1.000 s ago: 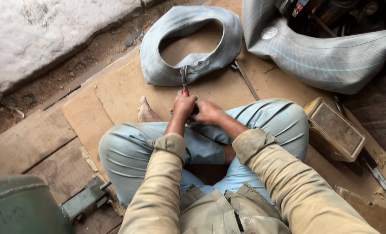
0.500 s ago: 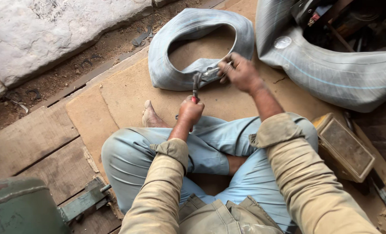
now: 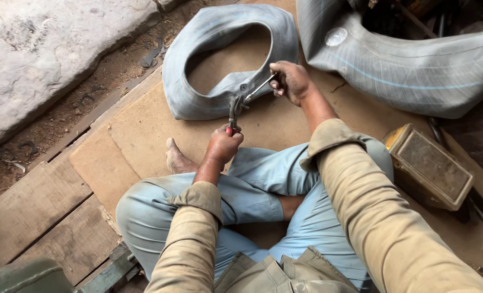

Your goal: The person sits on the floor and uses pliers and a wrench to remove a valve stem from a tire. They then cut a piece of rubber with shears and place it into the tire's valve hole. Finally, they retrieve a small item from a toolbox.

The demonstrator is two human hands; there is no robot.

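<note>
On the brown board floor just ahead of the crossed legs, the left hand (image 3: 223, 145) is clenched around the red-handled metal pliers (image 3: 234, 111), whose handles sit in the fist and whose nose rises up and away from it. Just beyond that grip, the right hand (image 3: 290, 81) pinches the far end of a thin grey metal rod (image 3: 260, 88) between thumb and fingers. The rod slants from the right hand down and to the left toward the pliers' nose; whether the nose bites the rod or the small valve on the rubber cannot be told. Both tools meet at the near inner edge of the flattened grey rubber inner tube (image 3: 198, 70), which lies flat past the left grip. The pliers' long axis runs roughly straight away from the body; the rod's runs crosswise at a slant. To do this well, I judge the left grip should stay firm and low while the right guides the rod. A larger grey tube (image 3: 409, 65) lies beyond the right grip, a worn yellowish metal box (image 3: 428, 168) beside the right arm.
</note>
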